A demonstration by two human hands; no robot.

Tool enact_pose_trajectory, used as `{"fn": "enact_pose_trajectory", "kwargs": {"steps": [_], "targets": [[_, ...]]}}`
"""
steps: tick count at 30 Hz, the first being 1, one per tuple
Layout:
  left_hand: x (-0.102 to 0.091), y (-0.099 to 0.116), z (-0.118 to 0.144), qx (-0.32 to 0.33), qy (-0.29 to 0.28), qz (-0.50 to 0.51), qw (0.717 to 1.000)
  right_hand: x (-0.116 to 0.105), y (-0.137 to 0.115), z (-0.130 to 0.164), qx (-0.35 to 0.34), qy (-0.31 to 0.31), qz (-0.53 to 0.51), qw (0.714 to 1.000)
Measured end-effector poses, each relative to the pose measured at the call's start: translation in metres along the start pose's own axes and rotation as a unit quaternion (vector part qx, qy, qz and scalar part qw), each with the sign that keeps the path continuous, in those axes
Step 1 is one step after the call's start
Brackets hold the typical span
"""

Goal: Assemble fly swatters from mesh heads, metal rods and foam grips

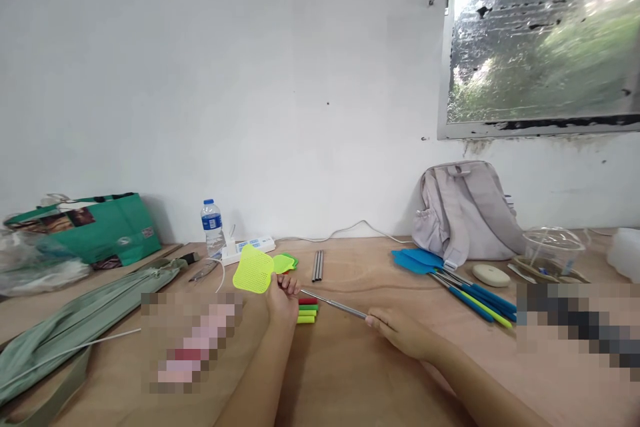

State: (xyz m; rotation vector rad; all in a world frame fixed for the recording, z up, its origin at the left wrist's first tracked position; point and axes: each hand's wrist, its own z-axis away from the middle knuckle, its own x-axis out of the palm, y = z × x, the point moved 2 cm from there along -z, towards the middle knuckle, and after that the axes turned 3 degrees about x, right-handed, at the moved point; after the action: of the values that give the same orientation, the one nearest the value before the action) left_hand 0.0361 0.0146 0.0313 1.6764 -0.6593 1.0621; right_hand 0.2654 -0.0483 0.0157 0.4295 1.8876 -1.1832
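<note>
- Right hand (400, 332) fingers pinch the thin metal rod (334, 305) end, above the tabletop (350, 373).
- Left hand (283, 297) fingers clamp the fly swatter (254, 270) neck.
- Judged light, springy; mesh head flexible, rod slippery.

Grey backpack (465, 213) against wall, water bottle (213, 225) by power strip (249, 248), green bag (97, 227) far left

soft, even daylight from the window (543, 33); glare on its pane, wide-angle bending at edges, pixelated patches beside the fingers.
</note>
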Motion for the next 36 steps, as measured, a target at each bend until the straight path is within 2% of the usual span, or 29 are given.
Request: {"fn": "enact_pose_trajectory", "kwargs": {"steps": [6,13,17,20,21,24,26,28,31,34,36], "targets": [[-0.002,-0.002,0.001,-0.001,0.003,0.008,1.0,0.004,0.003,0.0,0.003,0.014,-0.016,1.0],[0.0,-0.016,0.005,0.015,0.009,-0.006,1.0,0.018,0.0,-0.001,0.016,0.071,-0.038,0.997],[0.003,-0.017,0.005,-0.039,0.009,-0.034,0.999,0.021,-0.002,-0.002,0.027,0.113,-0.05,0.992],[0.001,-0.004,-0.002,-0.093,0.022,-0.02,0.995,0.019,0.001,-0.002,0.035,0.131,-0.065,0.989],[-0.001,0.004,-0.006,-0.084,0.036,-0.011,0.996,0.018,0.004,-0.002,0.035,0.13,-0.07,0.988],[-0.01,0.027,-0.019,0.008,0.102,-0.017,0.995,0.017,0.013,-0.002,0.031,0.113,-0.095,0.989],[-0.014,0.033,-0.024,0.038,0.137,-0.037,0.989,0.018,0.017,-0.003,0.033,0.111,-0.113,0.987],[-0.012,0.028,-0.022,0.044,0.149,-0.053,0.987,0.021,0.016,-0.005,0.04,0.126,-0.13,0.983],[0.0,0.007,-0.008,0.037,0.15,-0.075,0.985,0.031,0.004,-0.01,0.04,0.158,-0.154,0.975],[0.013,-0.01,0.006,0.029,0.121,-0.085,0.989,0.041,-0.01,-0.017,0.04,0.189,-0.17,0.966],[0.015,-0.012,0.011,0.032,0.097,-0.083,0.991,0.045,-0.015,-0.022,0.042,0.192,-0.185,0.963]]}}
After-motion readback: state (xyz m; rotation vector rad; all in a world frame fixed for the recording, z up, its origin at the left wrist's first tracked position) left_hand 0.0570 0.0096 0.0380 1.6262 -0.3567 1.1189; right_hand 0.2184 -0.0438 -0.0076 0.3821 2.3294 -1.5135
